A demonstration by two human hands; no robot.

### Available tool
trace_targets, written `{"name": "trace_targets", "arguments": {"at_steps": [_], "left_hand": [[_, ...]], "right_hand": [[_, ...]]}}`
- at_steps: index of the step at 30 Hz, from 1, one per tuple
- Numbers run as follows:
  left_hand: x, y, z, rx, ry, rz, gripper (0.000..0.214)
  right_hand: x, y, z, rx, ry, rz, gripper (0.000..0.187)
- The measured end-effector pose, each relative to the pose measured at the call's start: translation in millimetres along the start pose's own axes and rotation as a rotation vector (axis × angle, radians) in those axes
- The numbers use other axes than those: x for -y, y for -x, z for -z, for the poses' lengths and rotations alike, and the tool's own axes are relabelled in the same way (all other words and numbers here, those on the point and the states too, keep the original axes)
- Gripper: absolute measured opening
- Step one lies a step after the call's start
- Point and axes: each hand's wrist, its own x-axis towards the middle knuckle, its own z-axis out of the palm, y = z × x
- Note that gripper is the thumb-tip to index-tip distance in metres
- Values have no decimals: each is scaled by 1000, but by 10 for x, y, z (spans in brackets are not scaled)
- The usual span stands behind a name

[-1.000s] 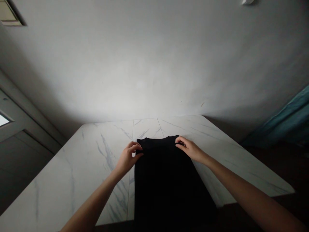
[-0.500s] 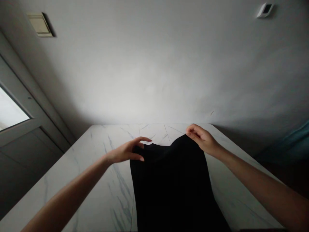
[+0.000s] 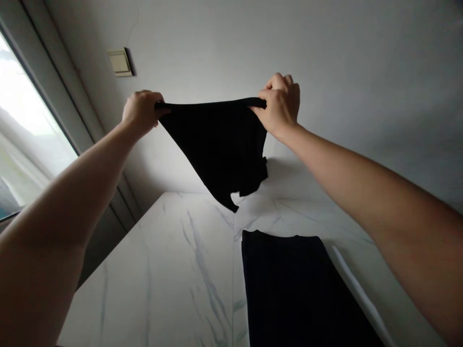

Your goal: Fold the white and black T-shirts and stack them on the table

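Note:
A black garment (image 3: pixel 220 144) hangs in the air in front of the wall, stretched between both my hands. My left hand (image 3: pixel 142 111) is closed in a fist on its left upper corner. My right hand (image 3: pixel 279 102) grips the right upper corner, fingers curled. The cloth tapers down to a loose end above the white marble table (image 3: pixel 173 279). A second black garment (image 3: pixel 300 289) lies flat on the table below, at the right of the middle seam, touched by neither hand.
A grey wall stands behind the table, with a beige switch plate (image 3: pixel 120 61) at upper left. A bright window with a grey frame (image 3: pixel 47 91) runs along the left side. The table's left half shows bare marble.
Both hands have risen from the table's far edge to above head height, lifting a black garment off the pile. Another black garment remains flat on the table. The view tilted up.

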Motion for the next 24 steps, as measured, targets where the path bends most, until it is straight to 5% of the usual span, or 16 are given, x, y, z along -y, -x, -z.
{"name": "trace_targets", "arguments": {"at_steps": [3,6,8,11,16,20,24], "left_hand": [[405,248,50,-105,166,87,45],[879,844,-74,-75,344,145,41],[1147,1424,-202,45,388,127,32],[1361,2425,-395,273,443,101,29],[1356,3791,-479,737,576,169,18],[1476,4363,-333,886,506,196,16],[1701,4580,-284,822,545,245,26]], "right_hand": [[456,148,-257,-48,-72,-11,35],[1007,632,-654,116,-189,-136,31],[1443,1076,-923,289,-315,-216,26],[2169,1776,-1190,612,-556,-156,24],[3180,2706,-1129,1002,-731,71,23],[3456,3148,-856,1100,-732,383,26],[3064,3321,-554,998,-856,538,55]]}}
